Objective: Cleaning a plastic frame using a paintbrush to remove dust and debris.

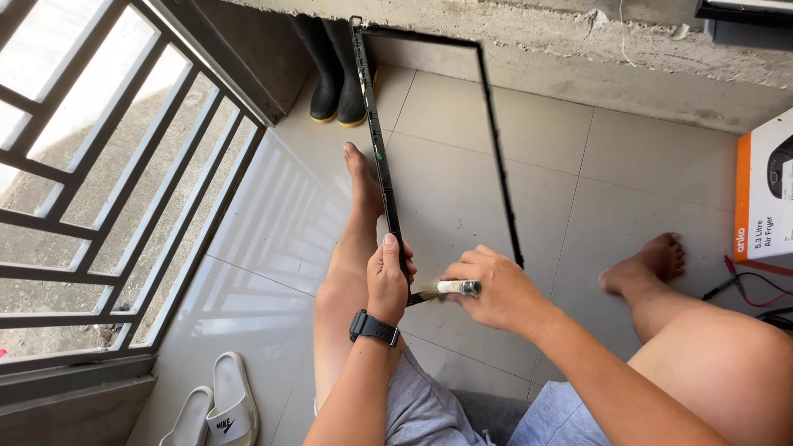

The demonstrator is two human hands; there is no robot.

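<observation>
Black rectangular frame (388,190): thin, empty in the middle, standing on edge across the centre of the picture, its far end reaching the concrete wall at the top beside a pair of black rubber boots (334,70). My left hand (388,277), wristwatch (373,328) below it, is closed around the near end of the frame's left rail. My right hand (496,289) is wrapped around a small paintbrush (446,289), bristles touching that rail just beside my left fingers. Progress, as I judge it: brushing sits at the near lower end; whether the long upper rails are done I cannot tell. Nearby: tiled floor (644,182), window grille (107,165) left, white slippers (219,405) lower left, orange-and-white carton (760,198) right edge.
</observation>
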